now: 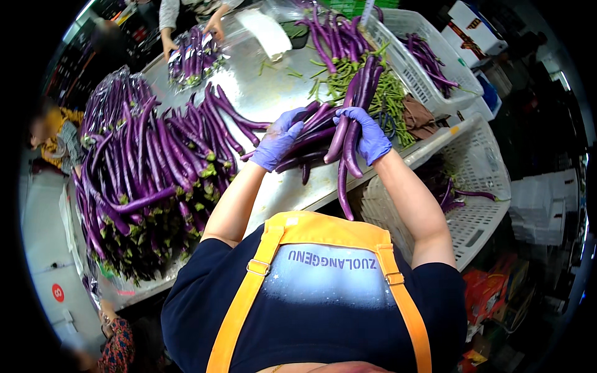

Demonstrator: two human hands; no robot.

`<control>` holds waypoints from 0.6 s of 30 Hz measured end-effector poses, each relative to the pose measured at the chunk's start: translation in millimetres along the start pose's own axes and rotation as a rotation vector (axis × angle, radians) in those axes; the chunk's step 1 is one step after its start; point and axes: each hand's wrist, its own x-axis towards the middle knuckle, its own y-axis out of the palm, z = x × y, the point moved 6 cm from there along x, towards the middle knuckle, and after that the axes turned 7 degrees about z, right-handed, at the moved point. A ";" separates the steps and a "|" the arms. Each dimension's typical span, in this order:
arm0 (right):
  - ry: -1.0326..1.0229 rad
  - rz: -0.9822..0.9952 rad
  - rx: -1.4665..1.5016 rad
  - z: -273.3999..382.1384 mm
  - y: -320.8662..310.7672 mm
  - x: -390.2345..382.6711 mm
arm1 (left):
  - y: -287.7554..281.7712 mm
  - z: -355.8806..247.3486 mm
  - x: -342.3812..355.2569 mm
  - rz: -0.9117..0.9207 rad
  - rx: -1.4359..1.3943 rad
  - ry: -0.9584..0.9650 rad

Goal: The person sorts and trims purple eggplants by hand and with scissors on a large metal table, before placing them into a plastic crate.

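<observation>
- Setting: a packing area with a steel table (267, 93) running away from the person, who stands at its near edge in a dark shirt and yellow apron straps.
- Bundle of eggplants (320, 133): long, thin and purple, gathered between both gloved hands just above the table's near edge.
- Left hand (278, 140): blue glove, fingers curled and closed over the left end of the bundle, apparently to keep the loose ends together.
- Right hand (369, 133): blue glove, clamped around several eggplants, gripping them near mid-length.
- Axis: those in the right hand run near vertical in the view, upper ends pointing away from the person, lower tips hanging past the table edge; those under the left hand lie more crosswise, slanting up to the right.
- Left of the left hand: a large heap of eggplants (143, 180), green stem caps mostly toward the near edge.
- Beyond the right hand: green trimmings (388, 99) and another eggplant pile (336, 34).
- Right of the right hand: white plastic crates (482, 168).
- Far end: another person's hands (214, 26) on a wrapped bundle (193, 59).
</observation>
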 end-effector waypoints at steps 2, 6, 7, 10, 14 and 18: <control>0.080 -0.028 -0.024 -26.2 9.4 9.0 | 0.4 -28.0 -5.7 0.084 0.135 -0.072; -0.230 -0.111 -0.077 -71.0 29.1 30.6 | 16.1 -0.7 -0.2 0.273 -0.523 -0.418; -0.210 -0.145 -0.140 -86.6 18.8 43.0 | 20.0 4.3 3.5 0.284 -0.679 -0.523; -0.189 -0.086 -0.184 -128.1 1.0 72.5 | 22.0 28.3 18.4 0.474 -0.666 -0.433; -0.011 -0.014 -0.292 -102.2 36.4 26.1 | 12.8 29.0 13.2 0.332 -0.756 -0.590; 0.456 0.037 -0.411 -124.0 2.0 8.8 | 6.6 25.7 9.1 0.325 -0.704 -0.644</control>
